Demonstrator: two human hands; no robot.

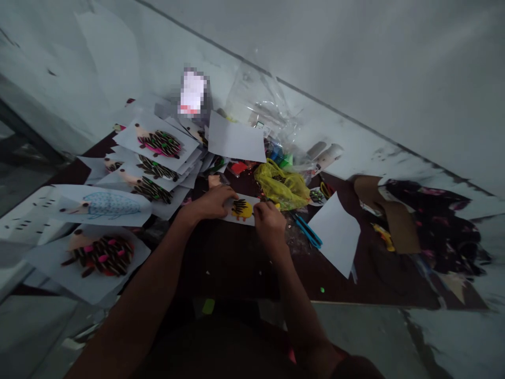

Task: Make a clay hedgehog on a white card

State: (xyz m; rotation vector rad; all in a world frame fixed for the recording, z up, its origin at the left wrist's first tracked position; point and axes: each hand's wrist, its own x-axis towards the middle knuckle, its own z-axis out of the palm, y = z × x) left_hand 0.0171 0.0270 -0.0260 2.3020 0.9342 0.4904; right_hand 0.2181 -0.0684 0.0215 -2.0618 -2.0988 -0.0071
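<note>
A small white card bearing a yellow figure with dark strips on it lies on the dark table in front of me. My left hand rests at the card's left edge, its fingers bent over that side. At the right edge, my right hand has its fingers closed by the yellow figure; whatever they pinch is hidden or too small to name. A yellow plastic bag sits just behind my right hand.
Stacked papers with spiky hedgehog figures fill the left. A white sheet and clear plastic are behind. Blue scissors or a similar tool lie beside another sheet. Brown cardboard and dark cloth are at right.
</note>
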